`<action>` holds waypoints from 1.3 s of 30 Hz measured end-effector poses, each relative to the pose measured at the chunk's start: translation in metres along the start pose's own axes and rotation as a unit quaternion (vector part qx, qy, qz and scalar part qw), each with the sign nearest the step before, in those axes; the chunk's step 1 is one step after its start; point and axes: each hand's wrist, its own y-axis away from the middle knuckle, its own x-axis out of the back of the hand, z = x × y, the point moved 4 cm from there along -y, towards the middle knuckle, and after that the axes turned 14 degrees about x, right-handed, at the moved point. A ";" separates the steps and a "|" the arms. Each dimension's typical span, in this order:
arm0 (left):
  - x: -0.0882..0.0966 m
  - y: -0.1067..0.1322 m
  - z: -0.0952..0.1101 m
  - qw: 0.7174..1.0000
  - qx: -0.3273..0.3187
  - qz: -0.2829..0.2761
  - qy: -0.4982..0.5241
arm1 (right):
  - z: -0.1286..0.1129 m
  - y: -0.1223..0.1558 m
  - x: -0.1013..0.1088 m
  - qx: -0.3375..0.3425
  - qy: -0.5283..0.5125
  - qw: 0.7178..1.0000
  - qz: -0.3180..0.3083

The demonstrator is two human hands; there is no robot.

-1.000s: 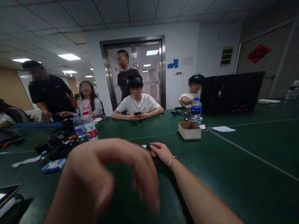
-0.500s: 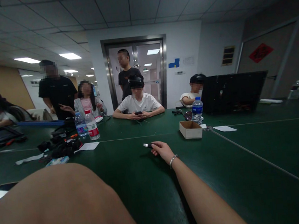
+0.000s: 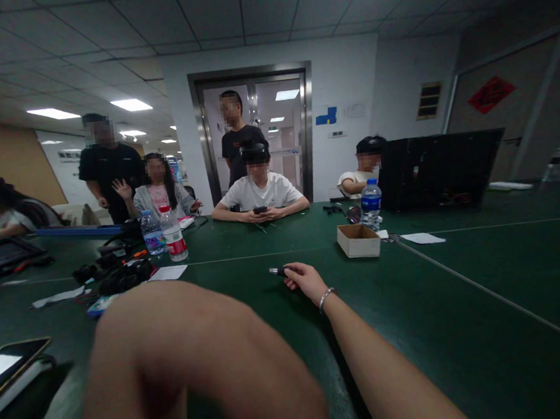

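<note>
Above the green table, my right hand (image 3: pixel 305 280) pinches a small black stick with a silver metal end (image 3: pixel 277 272), perhaps a USB stick. The silver end points left, and a metal bracelet (image 3: pixel 326 299) circles the wrist. My left hand (image 3: pixel 209 350) looms large and smeared by motion at the lower left, very close to the camera. Its fingertips are out of sight, so I cannot make out whether it grips anything. Left of it lies a phone (image 3: pixel 6 368) with a lit screen, on top of a dark object.
An open cardboard box (image 3: pixel 358 241) stands to the right, beside a blue-capped water bottle (image 3: pixel 371 205). Two bottles, one a red-capped bottle (image 3: pixel 173 234), stand left near dark gear (image 3: pixel 121 274). A monitor (image 3: pixel 436 170) sits at the right. Several people are around the table.
My left hand has shifted right and turned, revealing the phone and a gap beneath the hand. My right hand stays nearly still with the black stick. A seated person across has raised a hand.
</note>
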 end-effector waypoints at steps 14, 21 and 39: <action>-0.065 -0.172 -0.117 0.893 0.263 0.272 0.245 | 0.001 -0.002 -0.004 0.035 0.038 0.996 -0.070; -0.075 -0.176 -0.119 0.917 0.184 0.275 0.220 | 0.003 -0.002 -0.006 0.053 0.083 0.991 -0.091; -0.075 -0.182 -0.119 0.898 0.241 0.317 0.185 | -0.005 0.003 -0.006 0.065 0.117 0.989 -0.068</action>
